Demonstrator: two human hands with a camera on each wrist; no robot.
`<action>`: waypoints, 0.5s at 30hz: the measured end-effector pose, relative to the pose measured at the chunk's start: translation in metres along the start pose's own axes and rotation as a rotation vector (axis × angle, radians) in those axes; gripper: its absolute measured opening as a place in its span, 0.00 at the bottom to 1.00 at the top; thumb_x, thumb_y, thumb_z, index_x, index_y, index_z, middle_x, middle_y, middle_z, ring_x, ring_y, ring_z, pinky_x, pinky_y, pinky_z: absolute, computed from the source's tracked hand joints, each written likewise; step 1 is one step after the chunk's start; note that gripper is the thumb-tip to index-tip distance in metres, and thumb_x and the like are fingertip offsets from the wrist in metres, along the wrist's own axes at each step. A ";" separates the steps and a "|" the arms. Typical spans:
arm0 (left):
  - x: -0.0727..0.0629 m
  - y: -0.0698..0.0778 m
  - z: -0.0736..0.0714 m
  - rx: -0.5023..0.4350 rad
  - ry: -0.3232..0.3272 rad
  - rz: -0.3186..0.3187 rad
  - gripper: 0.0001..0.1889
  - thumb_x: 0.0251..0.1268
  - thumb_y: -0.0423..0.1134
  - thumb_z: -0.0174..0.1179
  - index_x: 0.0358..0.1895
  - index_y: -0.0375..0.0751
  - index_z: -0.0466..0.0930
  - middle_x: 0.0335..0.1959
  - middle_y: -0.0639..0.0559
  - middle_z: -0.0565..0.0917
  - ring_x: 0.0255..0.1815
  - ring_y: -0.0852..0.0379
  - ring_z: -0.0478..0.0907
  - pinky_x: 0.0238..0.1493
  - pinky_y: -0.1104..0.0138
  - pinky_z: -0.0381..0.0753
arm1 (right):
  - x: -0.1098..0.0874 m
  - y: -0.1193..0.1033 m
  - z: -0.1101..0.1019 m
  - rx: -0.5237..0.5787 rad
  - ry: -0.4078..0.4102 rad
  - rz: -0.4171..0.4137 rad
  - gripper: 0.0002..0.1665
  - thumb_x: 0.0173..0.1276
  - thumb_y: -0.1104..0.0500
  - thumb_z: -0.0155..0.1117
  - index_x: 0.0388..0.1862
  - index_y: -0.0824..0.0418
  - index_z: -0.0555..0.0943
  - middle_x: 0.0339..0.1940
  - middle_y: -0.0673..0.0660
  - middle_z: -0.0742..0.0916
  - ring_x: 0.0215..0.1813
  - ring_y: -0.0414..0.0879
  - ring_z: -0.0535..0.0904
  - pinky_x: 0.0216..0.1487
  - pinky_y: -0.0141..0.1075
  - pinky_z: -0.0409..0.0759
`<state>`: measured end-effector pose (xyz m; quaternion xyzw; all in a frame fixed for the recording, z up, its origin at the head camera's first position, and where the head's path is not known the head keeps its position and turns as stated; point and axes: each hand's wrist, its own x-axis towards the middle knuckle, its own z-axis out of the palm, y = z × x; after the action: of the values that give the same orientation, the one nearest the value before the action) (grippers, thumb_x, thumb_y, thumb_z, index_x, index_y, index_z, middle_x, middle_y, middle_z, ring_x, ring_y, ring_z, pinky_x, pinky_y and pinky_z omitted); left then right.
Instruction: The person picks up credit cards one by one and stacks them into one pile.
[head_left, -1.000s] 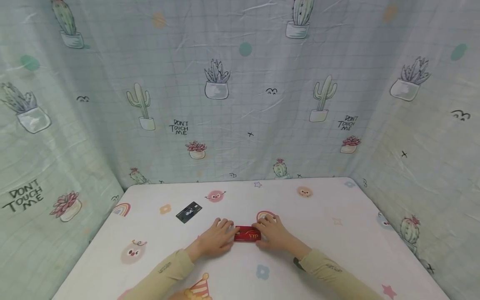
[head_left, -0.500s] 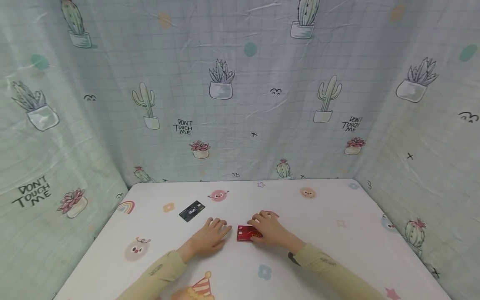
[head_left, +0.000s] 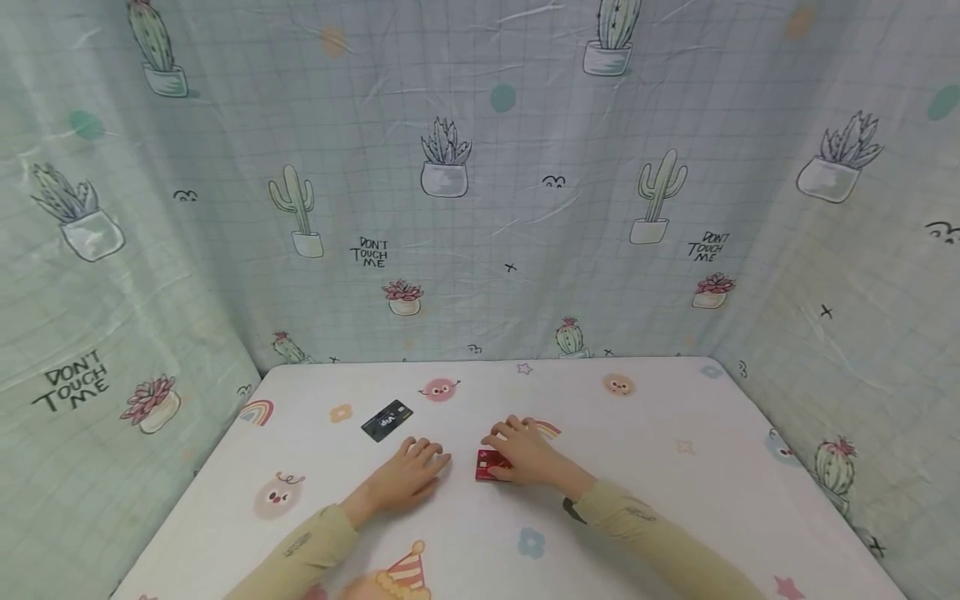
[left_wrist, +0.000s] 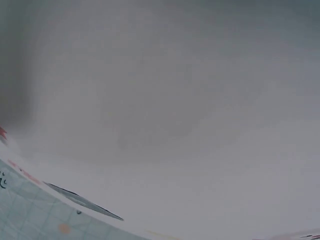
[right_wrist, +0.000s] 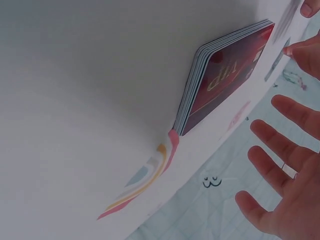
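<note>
A neat stack of red VIP cards (right_wrist: 225, 75) lies flat on the table, its several layered edges showing in the right wrist view. My right hand (head_left: 528, 457) is over the right part of this stack (head_left: 484, 465) in the head view. Its fingers (right_wrist: 285, 155) are spread and apart from the cards in the right wrist view. To the left, my left hand (head_left: 400, 481) is low over the table with loosely bent fingers, holding nothing. Beyond it lies a single black Vip card (head_left: 387, 421), set at a slant; the left wrist view catches that card (left_wrist: 82, 201) edge-on.
The white table (head_left: 637, 467) bears printed cartoon shapes. Cactus-patterned curtains (head_left: 495, 225) hang behind it and along both sides. A small dark object (head_left: 573, 510) shows at the right sleeve's cuff.
My left hand has drawn away from the red cards toward the left. My right hand has shifted slightly left over the stack, with its fingers lifted. The head view has turned slightly left.
</note>
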<state>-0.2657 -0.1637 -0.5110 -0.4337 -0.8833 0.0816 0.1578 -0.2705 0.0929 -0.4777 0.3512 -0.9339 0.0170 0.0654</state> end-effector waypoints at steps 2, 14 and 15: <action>-0.002 -0.001 -0.001 0.006 0.011 0.004 0.20 0.62 0.46 0.49 0.57 0.47 0.68 0.50 0.51 0.73 0.51 0.53 0.68 0.54 0.55 0.66 | 0.003 -0.003 0.000 -0.006 -0.004 0.000 0.25 0.59 0.42 0.57 0.54 0.48 0.73 0.49 0.49 0.78 0.51 0.46 0.68 0.54 0.50 0.66; -0.018 -0.016 0.002 0.083 0.147 -0.002 0.16 0.56 0.43 0.56 0.49 0.45 0.74 0.43 0.51 0.76 0.45 0.53 0.69 0.49 0.55 0.68 | 0.024 -0.017 0.003 0.015 0.025 -0.030 0.21 0.62 0.46 0.55 0.52 0.52 0.75 0.49 0.49 0.78 0.50 0.46 0.68 0.51 0.47 0.66; -0.020 -0.018 0.002 0.088 0.166 0.001 0.16 0.55 0.43 0.57 0.48 0.45 0.74 0.43 0.51 0.76 0.44 0.53 0.69 0.48 0.56 0.68 | 0.026 -0.018 0.004 0.004 0.029 -0.031 0.21 0.62 0.46 0.55 0.52 0.52 0.75 0.50 0.49 0.78 0.50 0.46 0.68 0.51 0.47 0.66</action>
<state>-0.2685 -0.1904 -0.5123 -0.4321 -0.8625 0.0841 0.2495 -0.2784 0.0616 -0.4779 0.3656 -0.9272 0.0232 0.0784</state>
